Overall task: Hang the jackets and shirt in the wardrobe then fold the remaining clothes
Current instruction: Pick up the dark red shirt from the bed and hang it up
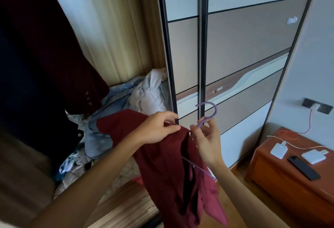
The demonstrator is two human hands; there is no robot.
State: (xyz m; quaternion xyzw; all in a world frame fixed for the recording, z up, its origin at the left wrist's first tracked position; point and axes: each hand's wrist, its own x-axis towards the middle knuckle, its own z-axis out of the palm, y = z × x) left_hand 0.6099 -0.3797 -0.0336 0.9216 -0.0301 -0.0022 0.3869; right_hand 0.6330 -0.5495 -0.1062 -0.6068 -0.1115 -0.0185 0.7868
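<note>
A dark red shirt [166, 166] hangs in front of me on a purple hanger [210, 112], whose hook sticks up above the collar. My left hand [159, 128] pinches the shirt's fabric at the collar. My right hand [206, 142] holds the hanger's neck just below the hook. In the open wardrobe at the left hang a maroon jacket [59, 50] and a dark navy jacket [27, 92]. A heap of light blue and white clothes [137, 92] lies on the wardrobe floor behind the shirt.
The sliding wardrobe doors [235, 46] stand shut at the centre and right. A wooden bedside cabinet [282, 177] at the lower right carries a black phone [303, 168], two white chargers and cables. A wall socket [316, 108] is above it.
</note>
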